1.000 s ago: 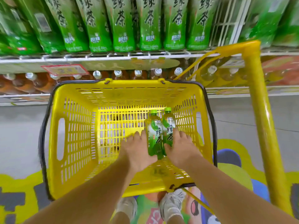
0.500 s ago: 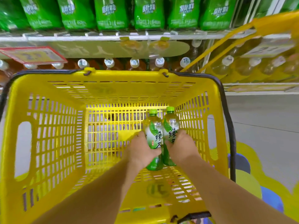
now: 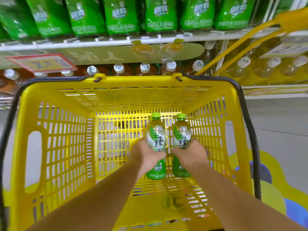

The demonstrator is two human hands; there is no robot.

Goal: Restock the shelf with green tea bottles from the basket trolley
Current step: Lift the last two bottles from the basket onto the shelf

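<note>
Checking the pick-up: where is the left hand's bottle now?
Head view: left bottle, upright in the left hand, right of centre inside the yellow basket, beside the right bottle.

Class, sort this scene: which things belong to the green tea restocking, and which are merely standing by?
Part of the job: left hand gripping the left bottle; right hand gripping the right bottle; yellow basket; shelved green tea row.
Standing by: brown white-capped bottles; price tag; pale bottles at right.
</note>
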